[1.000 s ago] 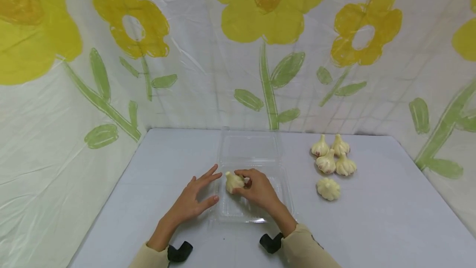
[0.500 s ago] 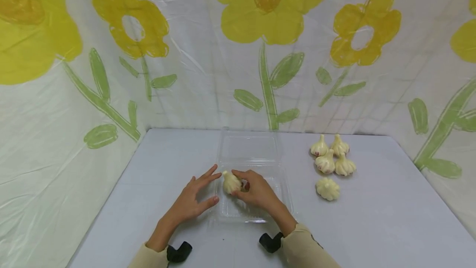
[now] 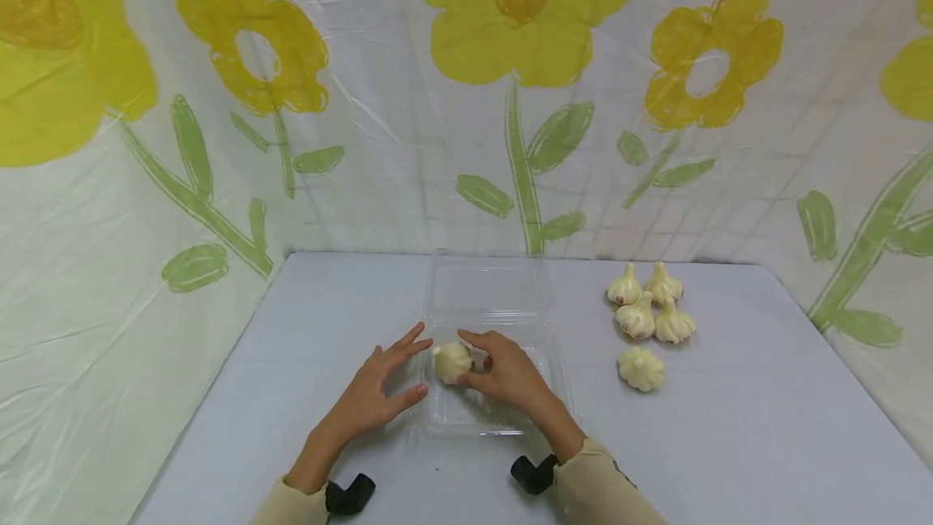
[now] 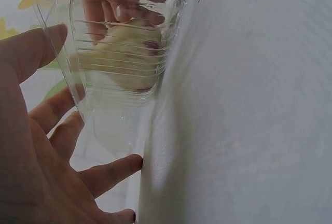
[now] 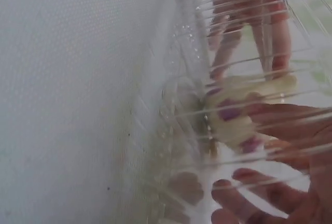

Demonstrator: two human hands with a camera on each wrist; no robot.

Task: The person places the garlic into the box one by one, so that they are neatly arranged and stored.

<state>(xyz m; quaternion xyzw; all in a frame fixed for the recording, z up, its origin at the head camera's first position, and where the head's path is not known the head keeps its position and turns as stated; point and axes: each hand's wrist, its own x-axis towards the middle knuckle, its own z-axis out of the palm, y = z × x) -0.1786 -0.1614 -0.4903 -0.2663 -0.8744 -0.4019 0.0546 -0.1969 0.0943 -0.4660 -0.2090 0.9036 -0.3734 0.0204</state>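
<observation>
In the head view a whitish garlic bulb point(image 3: 453, 362) lies at the left side of a clear plastic clamshell box point(image 3: 503, 420), its stem pointing left. My right hand point(image 3: 506, 371) is over the box, thumb and fingers loosely spread about the bulb's right side. The thumb touches or nearly touches it, while the index fingertip stands slightly off it. Purple patches show on the bulb point(image 5: 233, 112) in the right wrist view, through the ribbed wall. My left hand point(image 3: 372, 395) has its fingers spread at the box's left wall; some fingertips meet the rim in the left wrist view.
The box's clear lid point(image 3: 490, 286) lies folded back behind it. Several garlic bulbs point(image 3: 636, 316) cluster at the table's back right, with a single garlic bulb point(image 3: 641, 369) in front of them. A flower-printed curtain point(image 3: 394, 168) hangs behind the white table point(image 3: 729, 428).
The garlic bulb has shifted left and tipped, its stem turning from upward to leftward. My right hand's index finger has parted from it. My left hand has stayed in place.
</observation>
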